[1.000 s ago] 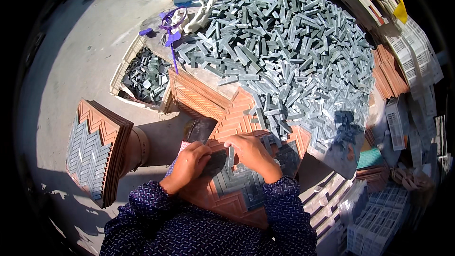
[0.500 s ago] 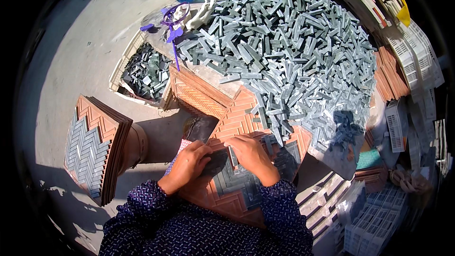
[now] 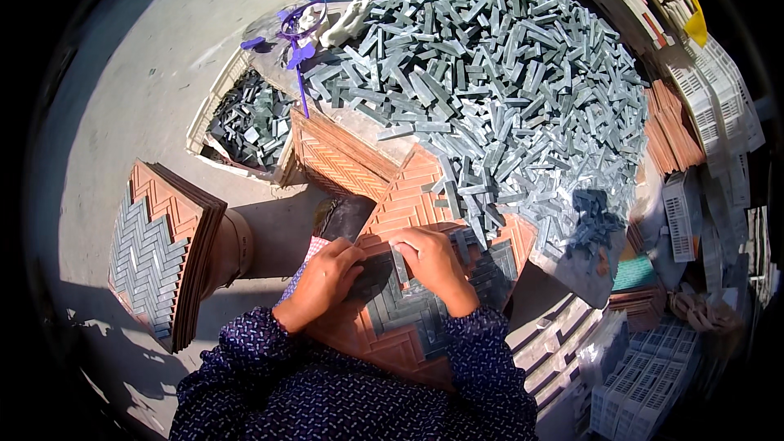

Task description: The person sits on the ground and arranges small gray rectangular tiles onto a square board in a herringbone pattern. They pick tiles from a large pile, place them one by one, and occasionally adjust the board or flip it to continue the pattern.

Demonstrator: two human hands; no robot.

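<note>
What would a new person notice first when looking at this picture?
The eye goes first to the big heap of grey tile strips that covers the table at the upper middle. Below it, the left hand and right hand press on an orange herringbone tray, partly filled with grey strips. At the left, a stack of filled trays leans on its edge.

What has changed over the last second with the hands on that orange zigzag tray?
Very little. Both hands, left hand and right hand, stay pressed on the grey strips in the orange tray; nothing visibly taken up or let go. The grey strip pile and the stacked trays stayed put.
</note>
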